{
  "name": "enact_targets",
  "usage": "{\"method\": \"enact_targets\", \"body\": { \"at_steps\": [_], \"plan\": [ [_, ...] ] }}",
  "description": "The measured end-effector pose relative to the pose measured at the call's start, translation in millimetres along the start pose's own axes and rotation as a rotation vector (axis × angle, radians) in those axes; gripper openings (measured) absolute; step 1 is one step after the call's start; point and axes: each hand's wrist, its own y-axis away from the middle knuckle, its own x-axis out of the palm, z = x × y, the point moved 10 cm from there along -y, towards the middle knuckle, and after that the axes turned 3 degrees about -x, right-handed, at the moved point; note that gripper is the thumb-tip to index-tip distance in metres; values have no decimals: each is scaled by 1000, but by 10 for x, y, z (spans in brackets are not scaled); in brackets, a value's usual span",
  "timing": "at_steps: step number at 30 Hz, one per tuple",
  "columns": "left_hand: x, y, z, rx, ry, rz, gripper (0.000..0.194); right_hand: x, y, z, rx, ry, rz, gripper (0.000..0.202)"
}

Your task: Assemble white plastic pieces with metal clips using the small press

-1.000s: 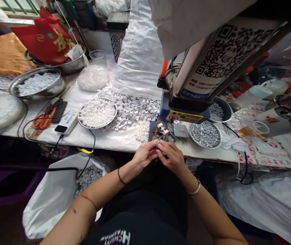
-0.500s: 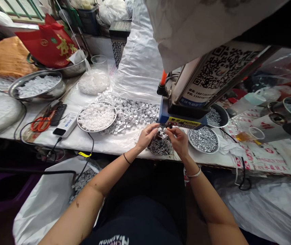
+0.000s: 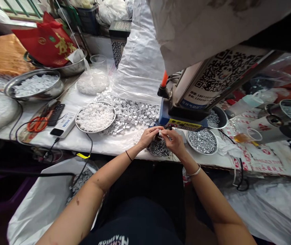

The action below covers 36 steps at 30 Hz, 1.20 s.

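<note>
Just in front of the blue machine head (image 3: 181,119), my two hands meet at the fingertips. My left hand (image 3: 149,136) is closed, its fingers at a small white piece (image 3: 160,132). My right hand (image 3: 174,141) pinches that same piece from the other side. Beneath them lies a pile of small dark metal parts (image 3: 158,148), partly hidden by my hands. A round tray of silvery metal pins (image 3: 203,140) is right of my right hand. Many white and grey blocks (image 3: 132,114) are spread behind my left hand.
A plate of white pieces (image 3: 94,116) stands left of the blocks. Farther left are a power bank (image 3: 64,125), orange scissors (image 3: 37,124) and a steel bowl (image 3: 35,83). At the right lie a clear bottle (image 3: 246,105) and a cup (image 3: 254,134). A cable hangs over the front edge.
My right hand has moved slightly left and closer to my left hand. Fewer white pieces show between the fingers. The view has shifted slightly.
</note>
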Motion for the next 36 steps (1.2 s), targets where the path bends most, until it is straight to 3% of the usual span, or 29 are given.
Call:
{"method": "enact_targets", "body": {
  "at_steps": [4, 6, 11, 17, 22, 24, 27, 30, 36],
  "plan": [
    [9, 16, -67, 35, -66, 18, 22, -57, 45, -291, 297, -157, -88, 18],
    [10, 23, -95, 55, -70, 17, 22, -35, 51, -327, 349, -197, -77, 19],
    [17, 14, -64, 37, -67, 18, 24, -44, 12, -225, 247, -118, -59, 15],
    [44, 49, -121, 66, -34, 50, 22, 2, -27, 115, -133, 147, 45, 15],
    [114, 106, -179, 47, -31, 87, 34, 39, -2, 151, -139, 179, 102, 19],
    [126, 102, -237, 94, -81, 85, 29, 14, 16, 134, -122, 135, 98, 23],
    [151, 65, -255, 126, -141, 115, 24, -98, 107, -38, -44, 134, 37, 30],
    [159, 25, -208, 100, -149, 149, 25, -190, 350, -358, 51, 322, -14, 40],
    [149, -4, -98, -32, -47, 158, 27, -23, 835, -745, -9, 597, 81, 52]
  ]
}}
